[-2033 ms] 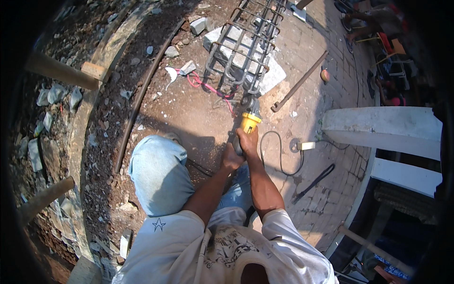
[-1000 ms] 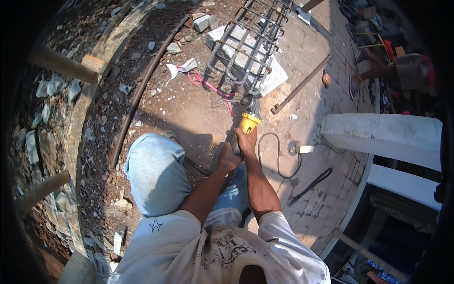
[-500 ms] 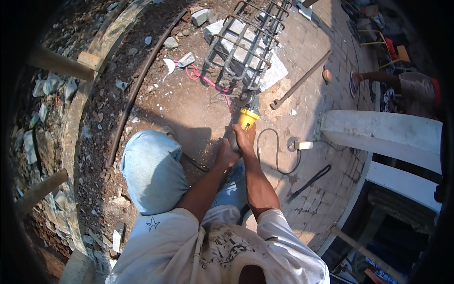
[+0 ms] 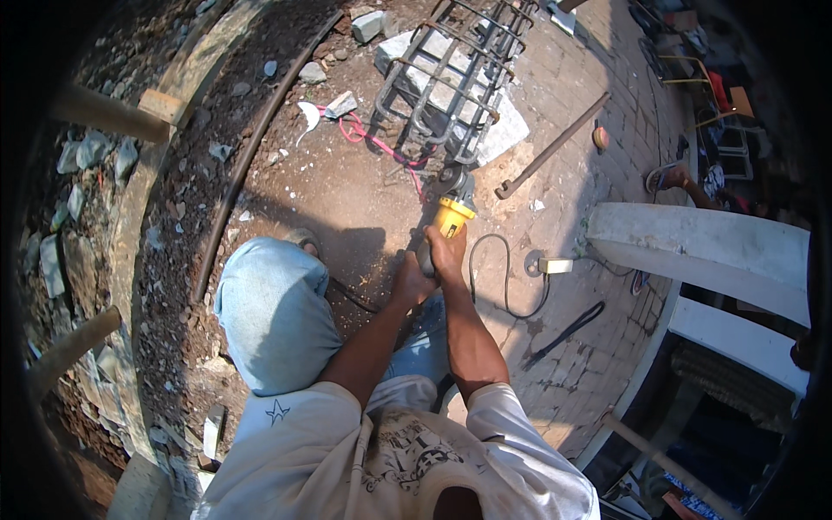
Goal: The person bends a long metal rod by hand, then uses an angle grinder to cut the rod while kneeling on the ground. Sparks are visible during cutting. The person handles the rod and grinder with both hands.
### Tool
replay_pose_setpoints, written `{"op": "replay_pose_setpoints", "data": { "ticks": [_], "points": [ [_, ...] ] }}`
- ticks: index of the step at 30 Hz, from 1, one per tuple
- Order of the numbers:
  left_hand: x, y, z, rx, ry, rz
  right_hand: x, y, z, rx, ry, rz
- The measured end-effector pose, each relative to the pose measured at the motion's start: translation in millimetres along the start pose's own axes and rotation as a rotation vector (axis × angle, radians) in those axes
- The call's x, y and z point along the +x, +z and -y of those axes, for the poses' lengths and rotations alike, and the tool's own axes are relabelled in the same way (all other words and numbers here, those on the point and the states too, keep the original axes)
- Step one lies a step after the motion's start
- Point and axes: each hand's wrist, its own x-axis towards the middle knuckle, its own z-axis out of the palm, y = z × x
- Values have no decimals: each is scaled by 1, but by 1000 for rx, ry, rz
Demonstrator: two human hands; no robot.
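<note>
A yellow and grey angle grinder (image 4: pixel 452 214) is gripped in both my hands, its disc (image 4: pixel 449 180) up against the lower end of a rusty steel rebar cage (image 4: pixel 433 80). My right hand (image 4: pixel 447 251) wraps round the body just behind the yellow housing, while my left hand (image 4: pixel 411 279) holds the rear part, lower and further left. The cage lies over a pale concrete slab (image 4: pixel 498 139). Tangled pink string (image 4: pixel 354 132) is on the dirt below and left of the cage. A black power cord runs from the tool's rear behind my left forearm.
An extension socket (image 4: pixel 555 265) with cable, a bent metal bar (image 4: pixel 555 143), a long pipe (image 4: pixel 251 160) and black strap (image 4: pixel 563 334) lie around. Rubble and wooden posts (image 4: pixel 82 351) border the left, a white pillar (image 4: pixel 693 247) the right. Another person's leg (image 4: pixel 689 186) shows behind the pillar.
The other person at the upper right has moved down behind the white pillar. The view has shifted slightly. Both my hands keep their grip, with the disc still at the cage's end.
</note>
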Motion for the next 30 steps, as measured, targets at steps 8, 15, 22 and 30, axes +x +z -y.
{"op": "replay_pose_setpoints", "data": {
  "ticks": [8,15,22,30],
  "points": [
    [-3,-2,-4,4,-28,-3,1,0,-2,14,-19,-6],
    [-3,-2,-6,-26,-25,0,1,0,0,33,-7,17],
    [-6,-6,-12,-4,-32,-12,0,1,4,20,5,-5],
    [1,1,-2,-30,-1,-22,1,0,4,15,22,1]
  ]
}}
